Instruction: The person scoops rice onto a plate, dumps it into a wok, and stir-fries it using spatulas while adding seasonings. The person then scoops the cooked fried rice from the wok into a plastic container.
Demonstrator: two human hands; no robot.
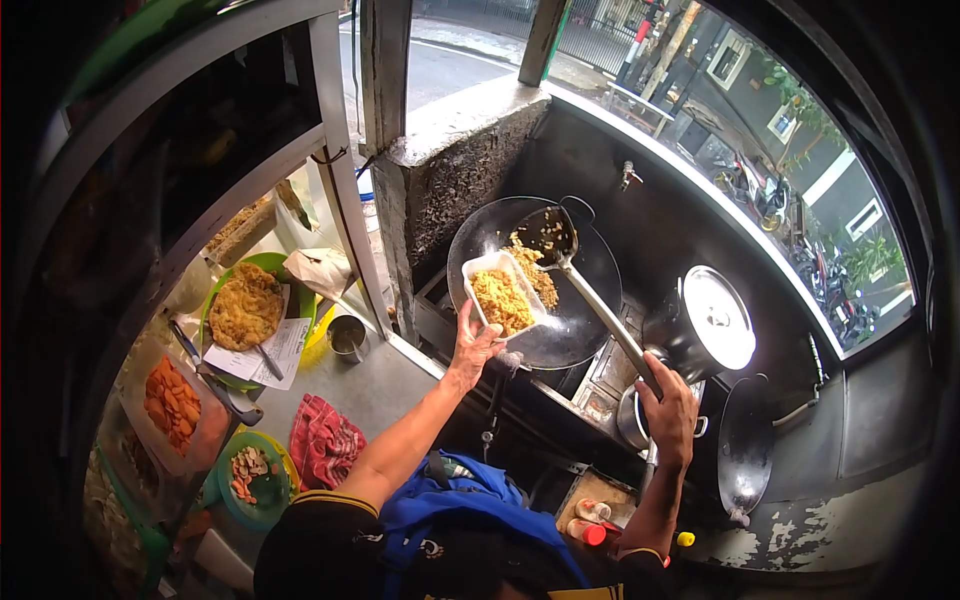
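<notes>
My left hand (474, 345) grips the near corner of a white container (503, 296) with fried rice in it, held tilted over the near-left part of a dark wok (590, 300). More rice (537, 279) lies in the wok just behind the container. My right hand (670, 410) is wrapped round the handle of a long metal ladle (610, 317). The ladle's dark bowl, with some rice grains stuck in it, rests in the far part of the wok, beside the rice.
A lidded pot (712, 318) stands right of the wok, a second wok (745, 445) nearer. On the left are a green plate with an omelette (245, 308), a metal cup (347, 337), a red cloth (325, 440) and carrots (171, 405). Seasoning jars (592, 511) sit below.
</notes>
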